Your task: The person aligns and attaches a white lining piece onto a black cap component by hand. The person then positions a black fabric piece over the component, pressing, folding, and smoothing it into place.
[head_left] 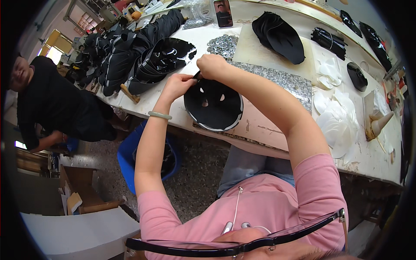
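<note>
Both hands pinch the top rim of a round black mask-shaped piece with white edging (213,106) at the counter's (264,125) near edge: left hand (177,84) fingers closed together, right hand (211,66) curled, bare counter beside.

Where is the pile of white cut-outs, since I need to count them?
In the head view, the white cut-outs lie on the table to the person's right, between the right forearm and a cone-shaped tool.
</note>
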`<act>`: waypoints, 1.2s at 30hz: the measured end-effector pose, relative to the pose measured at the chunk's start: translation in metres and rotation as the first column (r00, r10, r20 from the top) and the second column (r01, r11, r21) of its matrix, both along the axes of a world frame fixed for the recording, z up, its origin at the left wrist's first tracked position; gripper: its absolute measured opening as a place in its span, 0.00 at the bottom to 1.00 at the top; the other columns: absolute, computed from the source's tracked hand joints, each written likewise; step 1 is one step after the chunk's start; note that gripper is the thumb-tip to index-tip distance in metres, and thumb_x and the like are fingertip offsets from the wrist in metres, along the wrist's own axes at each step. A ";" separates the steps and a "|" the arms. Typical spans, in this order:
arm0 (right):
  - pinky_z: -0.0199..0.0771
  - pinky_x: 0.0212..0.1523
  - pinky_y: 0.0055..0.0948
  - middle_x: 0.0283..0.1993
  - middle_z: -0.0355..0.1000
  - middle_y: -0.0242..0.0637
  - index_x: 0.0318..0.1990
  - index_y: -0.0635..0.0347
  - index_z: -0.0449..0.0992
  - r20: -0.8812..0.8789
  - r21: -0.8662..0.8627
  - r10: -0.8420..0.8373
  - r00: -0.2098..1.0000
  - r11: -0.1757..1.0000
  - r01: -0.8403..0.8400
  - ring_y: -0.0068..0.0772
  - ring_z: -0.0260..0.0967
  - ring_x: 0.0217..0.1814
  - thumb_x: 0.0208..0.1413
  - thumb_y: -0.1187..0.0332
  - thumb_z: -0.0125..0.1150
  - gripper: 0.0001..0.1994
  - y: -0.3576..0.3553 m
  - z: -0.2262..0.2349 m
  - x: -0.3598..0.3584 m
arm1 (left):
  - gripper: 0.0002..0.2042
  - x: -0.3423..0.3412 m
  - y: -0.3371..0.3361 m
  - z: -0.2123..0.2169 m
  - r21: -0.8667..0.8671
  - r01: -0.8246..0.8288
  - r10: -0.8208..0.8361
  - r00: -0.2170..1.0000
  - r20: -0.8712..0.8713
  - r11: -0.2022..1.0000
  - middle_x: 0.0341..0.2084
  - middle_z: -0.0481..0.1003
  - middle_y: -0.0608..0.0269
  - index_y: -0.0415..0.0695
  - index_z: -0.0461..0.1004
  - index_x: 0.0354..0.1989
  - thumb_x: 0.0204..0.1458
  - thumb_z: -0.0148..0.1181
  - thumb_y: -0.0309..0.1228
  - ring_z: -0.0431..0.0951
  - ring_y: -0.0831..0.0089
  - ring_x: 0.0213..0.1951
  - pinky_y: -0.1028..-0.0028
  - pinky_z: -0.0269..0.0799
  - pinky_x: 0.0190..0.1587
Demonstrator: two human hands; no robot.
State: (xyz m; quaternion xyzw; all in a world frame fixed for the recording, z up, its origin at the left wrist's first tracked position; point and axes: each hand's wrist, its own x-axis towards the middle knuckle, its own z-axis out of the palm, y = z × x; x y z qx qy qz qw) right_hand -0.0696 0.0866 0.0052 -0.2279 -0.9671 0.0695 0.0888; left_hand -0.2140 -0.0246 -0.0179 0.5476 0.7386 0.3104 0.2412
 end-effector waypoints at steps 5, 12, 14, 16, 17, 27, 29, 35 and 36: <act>0.78 0.28 0.35 0.28 0.75 0.50 0.33 0.70 0.76 0.036 -0.122 0.019 0.999 0.992 -0.014 0.45 0.76 0.26 0.41 0.62 0.71 0.18 0.001 0.018 0.013 | 0.11 0.014 0.010 0.016 0.040 -0.098 0.106 0.955 -0.277 0.994 0.20 0.78 0.55 0.40 0.80 0.32 0.45 0.63 0.35 0.77 0.73 0.23 0.74 0.71 0.30; 0.75 0.20 0.33 0.23 0.73 0.48 0.29 0.76 0.75 0.119 -0.562 -0.054 0.991 0.820 0.112 0.39 0.73 0.20 0.38 0.61 0.74 0.22 0.024 0.010 0.015 | 0.11 0.008 0.021 0.020 -0.027 -0.128 0.114 0.945 -0.306 0.991 0.20 0.77 0.52 0.40 0.80 0.31 0.40 0.61 0.33 0.79 0.67 0.24 0.73 0.73 0.34; 0.74 0.19 0.33 0.23 0.73 0.46 0.29 0.73 0.76 0.111 -0.609 -0.064 0.992 0.785 0.118 0.37 0.72 0.18 0.39 0.62 0.73 0.19 0.031 0.007 0.013 | 0.11 0.010 0.023 0.021 -0.047 -0.116 0.096 0.947 -0.308 0.992 0.21 0.78 0.52 0.41 0.80 0.32 0.40 0.61 0.32 0.79 0.67 0.25 0.73 0.73 0.35; 0.73 0.18 0.33 0.23 0.73 0.44 0.29 0.70 0.77 0.100 -0.654 -0.081 0.992 0.746 0.126 0.36 0.70 0.16 0.40 0.63 0.71 0.16 0.043 0.003 0.013 | 0.12 0.016 0.028 0.021 -0.063 -0.106 0.084 0.955 -0.285 0.992 0.21 0.77 0.54 0.42 0.80 0.36 0.41 0.57 0.30 0.77 0.71 0.25 0.74 0.72 0.33; 0.73 0.18 0.33 0.23 0.73 0.44 0.28 0.70 0.77 0.125 -0.625 -0.105 0.987 0.764 0.160 0.37 0.71 0.17 0.40 0.64 0.70 0.15 0.045 0.003 0.012 | 0.12 0.017 0.028 0.021 -0.064 -0.109 0.086 0.954 -0.287 0.992 0.21 0.77 0.54 0.42 0.80 0.36 0.41 0.57 0.30 0.77 0.71 0.25 0.74 0.72 0.33; 0.76 0.28 0.37 0.28 0.75 0.51 0.31 0.69 0.79 0.044 -0.402 -0.155 0.987 0.902 0.160 0.43 0.75 0.28 0.38 0.63 0.69 0.16 0.046 -0.007 0.006 | 0.14 0.022 0.035 0.024 -0.069 0.019 -0.035 0.970 -0.242 0.997 0.17 0.75 0.58 0.46 0.78 0.42 0.45 0.55 0.28 0.72 0.76 0.21 0.76 0.69 0.29; 0.76 0.31 0.37 0.29 0.76 0.50 0.31 0.67 0.80 0.042 -0.368 -0.156 0.987 0.916 0.160 0.44 0.75 0.30 0.38 0.62 0.69 0.16 0.046 -0.009 0.003 | 0.12 0.020 0.037 0.017 -0.039 0.022 -0.032 0.963 -0.268 0.999 0.23 0.78 0.54 0.51 0.80 0.39 0.45 0.59 0.35 0.79 0.66 0.26 0.72 0.72 0.33; 0.75 0.38 0.36 0.33 0.76 0.49 0.32 0.64 0.81 0.055 -0.337 -0.141 0.988 0.929 0.151 0.46 0.76 0.36 0.36 0.61 0.71 0.17 0.049 -0.015 -0.002 | 0.10 0.017 0.042 0.011 0.021 0.046 -0.036 0.933 -0.358 0.999 0.22 0.77 0.52 0.46 0.80 0.37 0.46 0.61 0.34 0.78 0.70 0.24 0.74 0.71 0.32; 0.75 0.38 0.36 0.33 0.76 0.49 0.32 0.64 0.81 0.055 -0.332 -0.127 0.990 0.933 0.138 0.46 0.76 0.36 0.36 0.60 0.71 0.17 0.050 -0.016 -0.002 | 0.10 0.017 0.043 0.011 0.017 0.045 -0.036 0.933 -0.359 0.999 0.22 0.77 0.52 0.46 0.80 0.37 0.46 0.61 0.34 0.78 0.70 0.24 0.74 0.71 0.32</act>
